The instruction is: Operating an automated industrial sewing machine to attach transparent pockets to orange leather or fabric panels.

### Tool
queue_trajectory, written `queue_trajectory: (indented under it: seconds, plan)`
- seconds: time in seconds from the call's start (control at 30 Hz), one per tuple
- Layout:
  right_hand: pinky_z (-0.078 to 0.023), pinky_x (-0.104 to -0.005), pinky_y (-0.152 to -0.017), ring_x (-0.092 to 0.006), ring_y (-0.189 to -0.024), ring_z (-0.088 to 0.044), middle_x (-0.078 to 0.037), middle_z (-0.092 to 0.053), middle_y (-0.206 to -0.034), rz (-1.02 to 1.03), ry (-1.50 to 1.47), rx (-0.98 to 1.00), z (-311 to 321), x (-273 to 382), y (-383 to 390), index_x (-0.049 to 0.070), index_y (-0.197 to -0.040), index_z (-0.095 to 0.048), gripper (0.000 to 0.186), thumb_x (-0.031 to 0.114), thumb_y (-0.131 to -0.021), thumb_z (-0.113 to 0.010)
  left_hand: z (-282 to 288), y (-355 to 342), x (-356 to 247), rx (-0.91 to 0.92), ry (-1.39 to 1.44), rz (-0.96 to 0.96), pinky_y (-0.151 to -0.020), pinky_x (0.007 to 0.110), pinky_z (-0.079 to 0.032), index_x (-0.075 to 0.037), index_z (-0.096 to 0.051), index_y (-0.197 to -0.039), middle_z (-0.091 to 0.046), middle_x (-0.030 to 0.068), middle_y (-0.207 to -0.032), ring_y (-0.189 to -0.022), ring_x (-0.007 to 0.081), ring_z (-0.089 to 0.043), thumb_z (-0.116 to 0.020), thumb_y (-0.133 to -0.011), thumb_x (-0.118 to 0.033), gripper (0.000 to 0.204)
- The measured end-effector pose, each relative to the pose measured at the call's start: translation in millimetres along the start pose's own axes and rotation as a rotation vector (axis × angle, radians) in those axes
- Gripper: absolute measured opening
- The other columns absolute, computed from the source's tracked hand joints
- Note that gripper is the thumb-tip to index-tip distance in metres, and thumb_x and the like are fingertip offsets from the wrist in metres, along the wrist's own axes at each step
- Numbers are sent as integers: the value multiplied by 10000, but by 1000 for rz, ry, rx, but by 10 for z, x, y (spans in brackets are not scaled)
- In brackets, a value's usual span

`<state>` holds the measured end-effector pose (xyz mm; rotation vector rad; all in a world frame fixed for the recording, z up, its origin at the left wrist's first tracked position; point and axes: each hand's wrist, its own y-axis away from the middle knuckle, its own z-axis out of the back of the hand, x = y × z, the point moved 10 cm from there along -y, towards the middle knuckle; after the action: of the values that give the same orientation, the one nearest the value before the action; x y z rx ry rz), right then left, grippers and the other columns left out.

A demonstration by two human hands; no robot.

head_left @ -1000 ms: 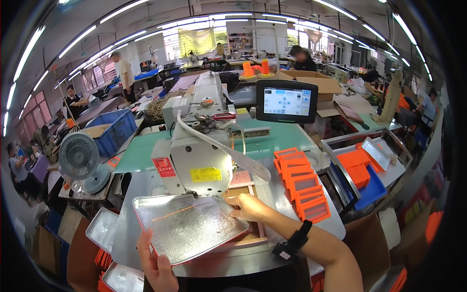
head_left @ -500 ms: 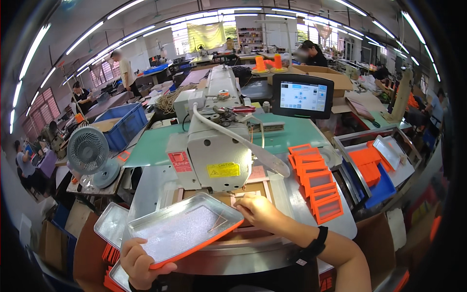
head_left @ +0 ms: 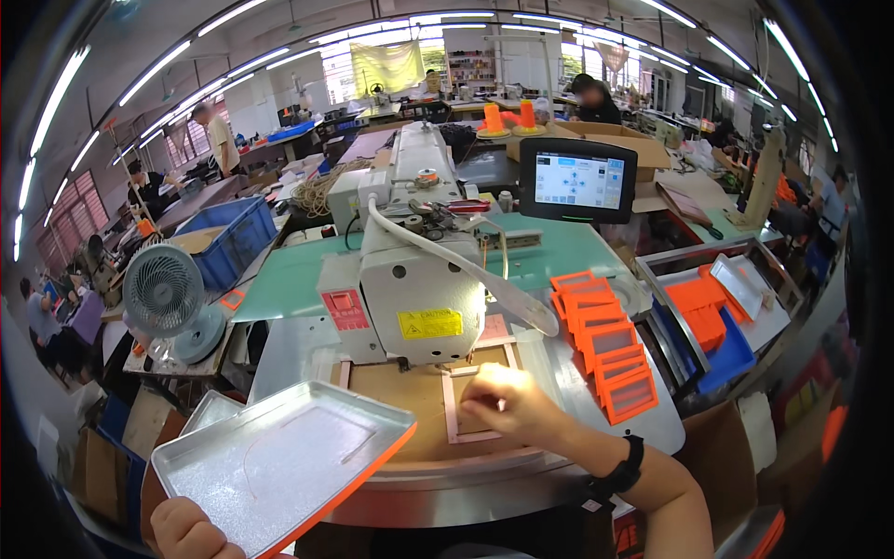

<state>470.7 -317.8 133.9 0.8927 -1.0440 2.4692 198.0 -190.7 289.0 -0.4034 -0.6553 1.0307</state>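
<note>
My left hand is closed on the near left corner of a shallow silvery tray with an orange outer side. The tray is tilted, and thin thread-like strands show inside it. Over the brown template board in front of the sewing machine head, my right hand has its fingers curled together in a pinch. Whatever these fingers hold, if anything, I cannot make out. Just left of that hand runs a pale pink strip frame fixed on the board.
Orange-rimmed mesh panels lie overlapped on the metal table at the right. A touchscreen stands behind them. More orange pieces lie by a blue tray at far right. On the left are a fan and a blue crate.
The tray has moved left and toward me with my left hand, uncovering more of the board. My right hand has shifted slightly right, away from the tray's edge.
</note>
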Motion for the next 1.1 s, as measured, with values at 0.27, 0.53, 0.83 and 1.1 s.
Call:
queue_trajectory:
  seconds: [0.27,0.53,0.83,1.1]
  plan:
    - [-439,-211,-531,-53,-573,-541,16,-566,-683,-349,-337,-237,320,-667,-155,24,-858,-635,107,116,-912,-646,-291,-27,356,-226,-61,165,-484,358,-373,-78,-368,-633,-513,103,-666,-528,262,-508,-748,-781,-534,612]
    - [-537,-311,-767,-201,-850,-673,-94,-720,-958,-263,-59,107,-308,-736,-86,8,-1048,-694,183,83,-914,-595,-229,198,662,-223,-97,282,-428,365,-248,-82,-373,-638,-362,57,-580,-472,252,-375,-818,-720,-405,556]
    - [-492,-321,-701,-205,-782,-633,-100,-670,-812,-208,-253,325,-114,-97,159,1,-952,-691,123,101,-903,-639,-17,163,674,-229,232,431,-548,343,-392,-47,-478,-808,-449,68,-665,-608,218,-486,-699,-886,-333,369]
    - [-449,-198,-517,-43,-615,-549,-1,-611,-743,-268,-404,-252,315,-464,-208,31,-839,-602,92,52,-924,-632,-189,273,865,-523,204,624,-487,320,-223,-53,-413,-668,-355,36,-570,-502,152,-343,-765,-770,-379,490]
